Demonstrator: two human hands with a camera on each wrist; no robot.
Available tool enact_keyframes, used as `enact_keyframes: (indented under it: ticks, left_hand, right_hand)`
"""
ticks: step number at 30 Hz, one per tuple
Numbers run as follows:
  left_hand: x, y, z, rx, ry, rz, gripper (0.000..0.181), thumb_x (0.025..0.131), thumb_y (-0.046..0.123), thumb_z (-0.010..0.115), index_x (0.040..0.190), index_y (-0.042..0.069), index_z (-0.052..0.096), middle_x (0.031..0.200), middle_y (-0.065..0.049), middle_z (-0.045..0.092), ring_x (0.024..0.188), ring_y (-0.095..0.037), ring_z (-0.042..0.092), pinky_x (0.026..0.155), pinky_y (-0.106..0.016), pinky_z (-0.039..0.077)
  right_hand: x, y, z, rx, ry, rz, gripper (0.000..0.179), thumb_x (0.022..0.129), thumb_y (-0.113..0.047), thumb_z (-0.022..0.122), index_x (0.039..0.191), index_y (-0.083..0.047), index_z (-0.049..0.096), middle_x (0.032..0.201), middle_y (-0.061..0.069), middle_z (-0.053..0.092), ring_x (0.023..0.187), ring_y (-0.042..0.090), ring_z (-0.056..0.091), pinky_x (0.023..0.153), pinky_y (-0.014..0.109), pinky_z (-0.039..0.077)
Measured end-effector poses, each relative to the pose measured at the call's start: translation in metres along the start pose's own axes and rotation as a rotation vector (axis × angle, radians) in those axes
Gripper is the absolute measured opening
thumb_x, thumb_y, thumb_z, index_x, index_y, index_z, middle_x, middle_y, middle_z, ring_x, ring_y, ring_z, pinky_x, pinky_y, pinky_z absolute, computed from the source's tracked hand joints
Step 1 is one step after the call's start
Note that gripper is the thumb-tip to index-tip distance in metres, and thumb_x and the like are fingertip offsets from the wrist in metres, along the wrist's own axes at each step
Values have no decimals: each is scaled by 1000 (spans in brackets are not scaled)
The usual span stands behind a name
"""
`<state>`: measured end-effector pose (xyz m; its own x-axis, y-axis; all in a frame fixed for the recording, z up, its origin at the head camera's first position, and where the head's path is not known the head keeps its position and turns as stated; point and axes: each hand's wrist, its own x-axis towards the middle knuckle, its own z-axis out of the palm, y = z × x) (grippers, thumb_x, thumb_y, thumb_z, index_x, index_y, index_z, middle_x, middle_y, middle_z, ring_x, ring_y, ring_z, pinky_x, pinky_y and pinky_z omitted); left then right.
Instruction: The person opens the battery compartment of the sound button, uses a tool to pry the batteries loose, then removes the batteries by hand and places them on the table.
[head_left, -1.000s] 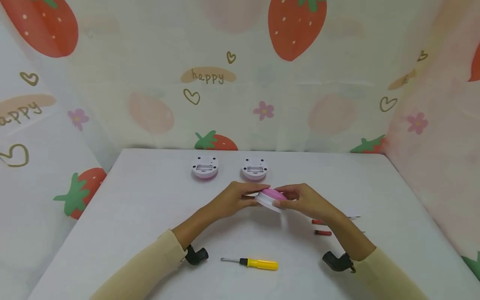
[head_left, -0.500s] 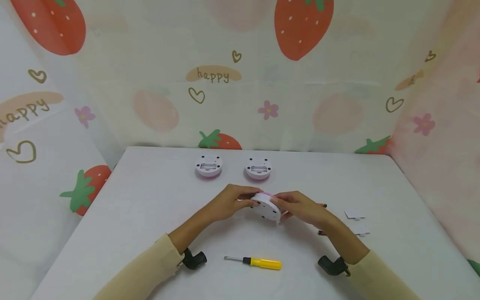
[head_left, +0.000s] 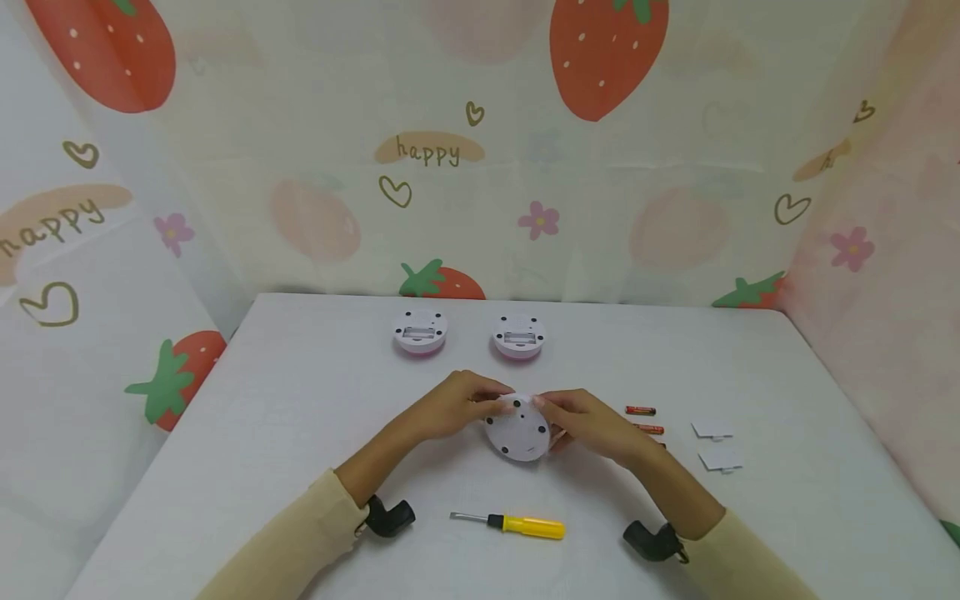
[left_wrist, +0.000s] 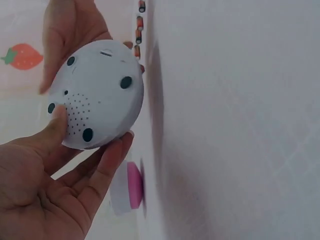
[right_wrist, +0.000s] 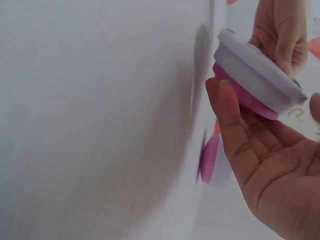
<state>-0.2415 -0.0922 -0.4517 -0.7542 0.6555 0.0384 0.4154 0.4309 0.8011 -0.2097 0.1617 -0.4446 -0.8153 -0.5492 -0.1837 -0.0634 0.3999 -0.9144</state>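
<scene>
Both hands hold a round white-and-pink device (head_left: 519,433) above the table, its white underside turned toward the head camera. That underside has dark round feet and, in the left wrist view, a patch of small speaker holes. My left hand (head_left: 461,406) pinches its left edge, thumb (left_wrist: 57,122) on the white face and fingers behind. At the opposite edge, my right hand (head_left: 592,421) has its fingers (right_wrist: 230,102) against the pink side and its thumb by the white rim. Two similar devices (head_left: 421,332) (head_left: 519,337) lie upside down behind, battery bays uncovered.
A yellow-handled screwdriver (head_left: 528,527) lies across the front of the white table (head_left: 337,358). Several red batteries (head_left: 641,410) are beside the right forearm, partly hidden by it. Two white covers (head_left: 712,429) (head_left: 722,460) lie farther right. A strawberry-print cloth (head_left: 450,225) stands behind the table.
The device has been turned from edge-on, with pink showing on top, until its white underside faces the head camera. Both hands have shifted slightly with it, lower in the view.
</scene>
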Motion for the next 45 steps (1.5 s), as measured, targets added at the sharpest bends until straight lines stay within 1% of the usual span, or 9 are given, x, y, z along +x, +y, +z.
enact_keyframes:
  ticks: [5,9,14,18,23,26,30,39,45]
  left_hand:
    - [0,-3,-4,-2,26,-39,29,96,27,71,119,10,76,106,3,74,81,-11,60,70,-24,52]
    - [1,-7,-3,-19,40,-51,29,94,30,75,114,10,78,99,4,75,78,-11,59,67,-23,50]
    - [-2,-12,-2,-29,86,-39,35,94,27,74,125,9,73,105,-1,74,83,-13,62,73,-24,53]
    - [-8,-17,-4,-123,116,-18,54,92,17,77,142,7,59,126,-9,67,103,-20,66,90,-29,57]
    - [-15,-19,-4,-245,45,72,83,81,9,86,152,9,43,154,-13,46,136,-28,50,110,-38,45]
    - [-17,-19,-2,-242,7,102,95,76,13,91,155,13,39,159,-12,40,144,-26,41,113,-39,42]
    - [-18,-20,1,-218,-21,89,105,72,19,94,158,13,33,161,-8,36,147,-22,37,114,-36,40]
    - [-21,-24,4,-169,-55,62,92,73,15,93,151,10,45,149,-1,51,132,-14,53,110,-25,43]
    - [-24,-28,5,-142,-85,47,89,72,17,94,148,10,49,146,-2,54,128,-14,57,107,-25,46]
  right_hand:
    - [5,-3,8,-32,47,53,46,100,-33,66,133,-2,63,109,7,69,89,21,64,75,37,62]
    - [6,-5,12,-44,74,70,39,97,-28,70,125,-1,68,101,6,68,81,19,65,71,35,62]
    - [6,-3,13,-21,106,79,41,97,-29,69,124,2,68,100,8,72,77,22,70,75,35,63]
    - [5,1,11,45,141,95,49,97,-33,69,130,3,65,104,9,73,78,26,73,84,36,61]
    - [4,5,8,182,114,84,46,99,-30,66,128,5,64,102,12,74,82,28,73,84,37,61]
    - [5,5,8,262,86,92,44,99,-26,66,128,8,62,102,12,74,83,26,72,81,36,62]
    - [6,4,8,305,55,100,44,101,-22,64,130,9,58,102,12,72,82,23,71,80,34,62]
    - [8,6,14,277,-14,101,41,103,-22,61,129,9,58,96,11,73,76,25,73,84,34,61]
    - [9,5,17,113,-20,110,41,100,-28,66,126,3,62,85,13,75,73,26,74,77,33,62]
